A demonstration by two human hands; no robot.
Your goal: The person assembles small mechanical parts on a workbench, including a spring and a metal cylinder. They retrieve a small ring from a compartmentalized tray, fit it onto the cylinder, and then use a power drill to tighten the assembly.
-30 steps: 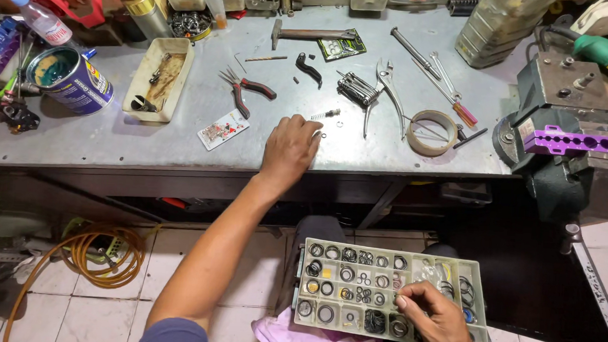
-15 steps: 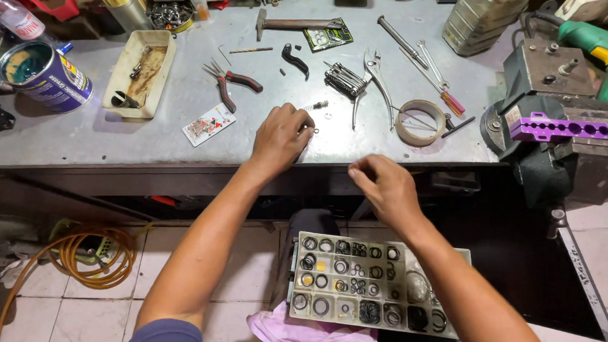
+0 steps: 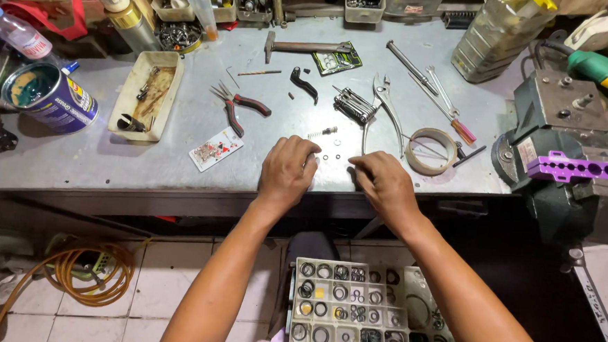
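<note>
Both hands rest on the grey workbench (image 3: 145,166) near its front edge. The left hand (image 3: 286,173) lies knuckles up, fingers curled loosely, grasping nothing visible. The right hand (image 3: 384,184) pinches its fingertips together; whether it holds anything I cannot tell. Small washers (image 3: 331,155) lie on the bench between the two hands, just beyond the fingertips, with a small spring (image 3: 322,132) farther back. A compartment box of rubber rings (image 3: 366,312) sits below the bench's front edge

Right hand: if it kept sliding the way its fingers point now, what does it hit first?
The right hand points left along the bench top. First in line are the tiny washers just past its fingertips, then the left hand. Depth looks flat, so contact seems likely.
</note>
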